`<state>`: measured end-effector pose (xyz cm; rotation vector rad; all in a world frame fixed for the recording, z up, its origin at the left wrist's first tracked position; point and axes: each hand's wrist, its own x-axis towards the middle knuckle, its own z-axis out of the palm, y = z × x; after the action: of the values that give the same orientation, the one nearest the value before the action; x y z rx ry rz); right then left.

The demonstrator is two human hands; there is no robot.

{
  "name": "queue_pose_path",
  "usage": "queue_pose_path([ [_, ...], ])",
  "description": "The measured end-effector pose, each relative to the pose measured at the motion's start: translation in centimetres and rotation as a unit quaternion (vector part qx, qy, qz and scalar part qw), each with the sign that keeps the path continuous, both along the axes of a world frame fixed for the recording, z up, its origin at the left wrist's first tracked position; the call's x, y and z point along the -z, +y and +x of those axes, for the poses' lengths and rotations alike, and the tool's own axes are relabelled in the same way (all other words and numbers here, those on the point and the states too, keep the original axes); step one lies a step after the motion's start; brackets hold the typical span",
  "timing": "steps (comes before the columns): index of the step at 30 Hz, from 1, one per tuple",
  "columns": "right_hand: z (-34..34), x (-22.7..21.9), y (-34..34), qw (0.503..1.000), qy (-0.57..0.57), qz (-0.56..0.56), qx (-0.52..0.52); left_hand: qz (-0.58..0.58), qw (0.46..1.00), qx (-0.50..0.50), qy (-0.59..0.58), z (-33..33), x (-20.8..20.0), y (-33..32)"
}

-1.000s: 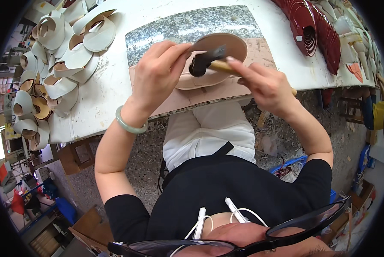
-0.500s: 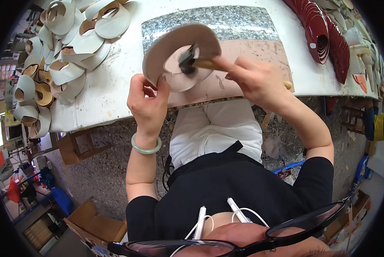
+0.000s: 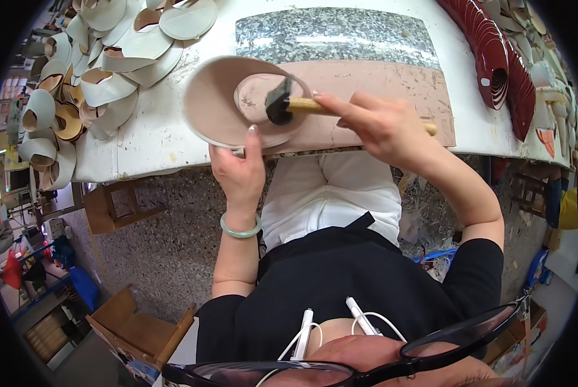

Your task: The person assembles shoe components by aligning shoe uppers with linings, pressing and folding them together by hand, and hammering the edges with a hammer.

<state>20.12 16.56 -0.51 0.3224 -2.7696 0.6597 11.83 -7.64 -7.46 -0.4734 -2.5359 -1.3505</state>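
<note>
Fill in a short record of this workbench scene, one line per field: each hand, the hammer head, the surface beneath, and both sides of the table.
Left hand: grips the near edge of a curved beige piece, thumb on top
Right hand: holds a hammer by its wooden handle
Hammer head: over the piece; contact unclear
Surface beneath: pinkish board on a white table
Table's left: curved white pieces
Table's right: dark red pieces

A workshop: hammer (image 3: 278,107) over scuffed white workbench (image 3: 160,126), heaped pale curved pieces (image 3: 105,90), scrap-strewn floor (image 3: 185,238).
</note>
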Motion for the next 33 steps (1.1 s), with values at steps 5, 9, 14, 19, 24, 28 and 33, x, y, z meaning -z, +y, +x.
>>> queue_pose_path([
  [5, -0.3, -0.8, -0.4, 0.998, -0.028, 0.057, -0.014, 0.272, 0.958, -0.033, -0.089, -1.4, -0.9, -2.0],
  [9, -0.6, 0.0, -1.7, 0.999, -0.007, 0.010, -0.040, 0.196, 0.977, -0.043, -0.073, -0.4, 0.0, -2.8],
  [14, -1.4, -1.1, -1.8, 0.997, 0.020, 0.043, -0.053, 0.232, 0.966, -0.040, -0.109, 0.4, -0.1, -2.8],
  [19, -1.5, -1.4, -2.1, 0.997, -0.063, 0.022, -0.050, 0.226, 0.966, -0.040, -0.116, 0.1, 0.3, -2.9],
  [24, -0.5, -4.4, 1.3, 0.911, -0.218, -0.336, 0.097, 0.189, 0.981, -0.043, -0.032, -1.9, -0.1, -6.3],
  [28, -0.5, -0.7, 8.6, 0.932, -0.143, -0.304, 0.138, 0.300, 0.954, 0.015, 0.012, -3.0, -2.0, -5.0],
  [33, 0.2, 1.5, 13.4, 0.976, -0.109, -0.114, 0.148, 0.330, 0.933, 0.132, -0.053, -3.7, -2.5, -1.5],
])
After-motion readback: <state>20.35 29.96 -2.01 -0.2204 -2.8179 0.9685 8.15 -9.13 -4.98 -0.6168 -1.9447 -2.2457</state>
